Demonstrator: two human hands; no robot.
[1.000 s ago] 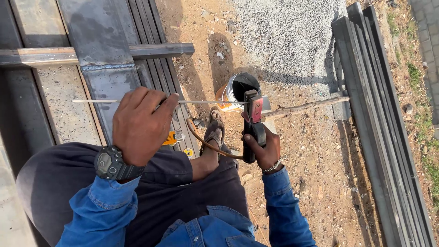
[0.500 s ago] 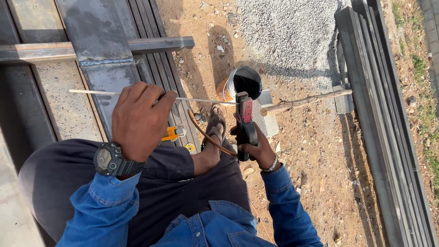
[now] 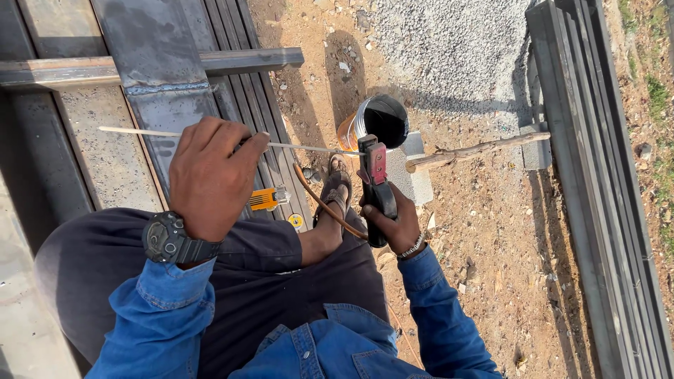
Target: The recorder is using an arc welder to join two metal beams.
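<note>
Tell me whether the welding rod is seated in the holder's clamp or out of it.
In: the thin pale welding rod reaches the red-and-black electrode holder, its tip between the jaws.

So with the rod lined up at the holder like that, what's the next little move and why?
Probably seat the thin welding rod into the head of the electrode holder. The left hand grips the rod mid-length, and its far tip sits right at the holder's top, which the right hand holds upright. Whether the tip is already clamped cannot be told.
</note>
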